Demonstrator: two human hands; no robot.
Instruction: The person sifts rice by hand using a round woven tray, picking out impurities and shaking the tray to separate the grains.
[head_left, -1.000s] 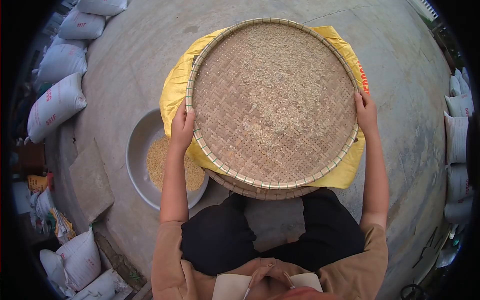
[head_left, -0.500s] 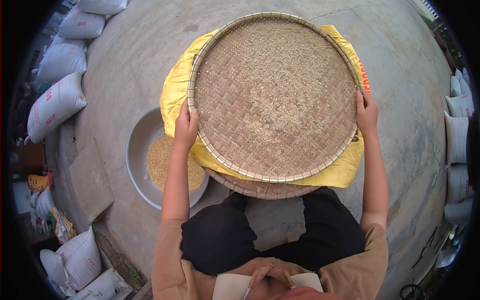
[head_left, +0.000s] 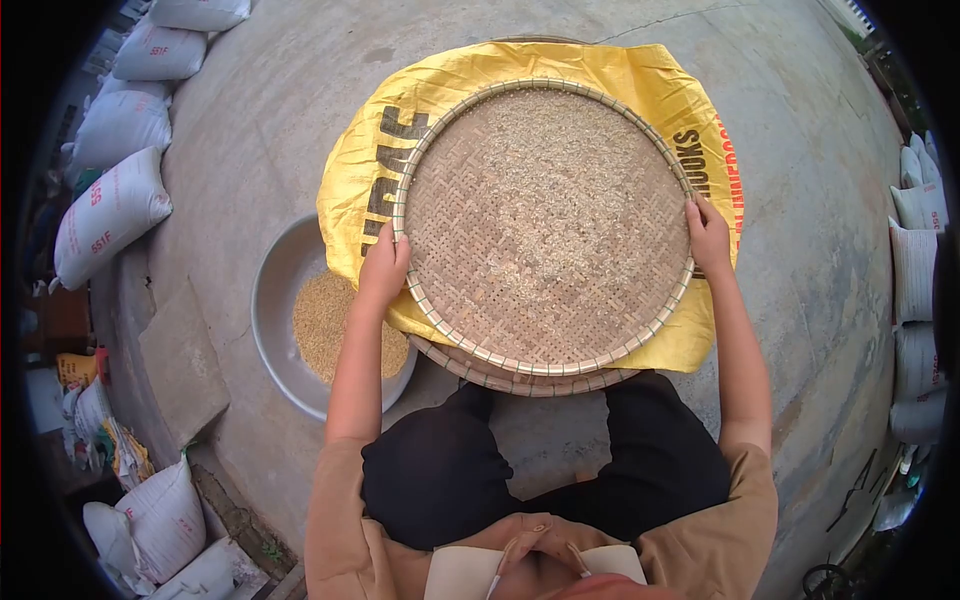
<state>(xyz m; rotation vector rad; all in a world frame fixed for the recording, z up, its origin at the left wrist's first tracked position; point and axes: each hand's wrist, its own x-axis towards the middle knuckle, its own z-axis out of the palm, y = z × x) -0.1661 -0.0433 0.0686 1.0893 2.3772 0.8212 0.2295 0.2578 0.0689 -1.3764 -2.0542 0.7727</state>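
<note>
A round woven tray point(head_left: 460, 240) is held level or nearly so by a seated person in brown sleeves point(head_left: 340, 500) and dark trousers point(head_left: 430, 480). Its left rim is pinched by the left hand point(head_left: 386, 266), the thumb laid along the edge; its right rim is gripped in like fashion by the right hand point(head_left: 709, 236). Pale grain point(head_left: 570, 170) is scattered across the weave, most thickly from the top down through the middle. The tray is framed over a yellow sack point(head_left: 362, 140) printed with dark and red letters; whether the two are touching cannot be told. Beneath the sack, a second tray point(head_left: 535, 385) is partly hidden, its near rim exposed before the knees. A metal basin point(head_left: 272, 320), partly covered by the left forearm, is set on the concrete floor point(head_left: 270, 130), with golden grain point(head_left: 325, 315) heaped inside. White sacks are stacked along the left point(head_left: 112, 215) and right point(head_left: 915, 270) edges of the yard.
</note>
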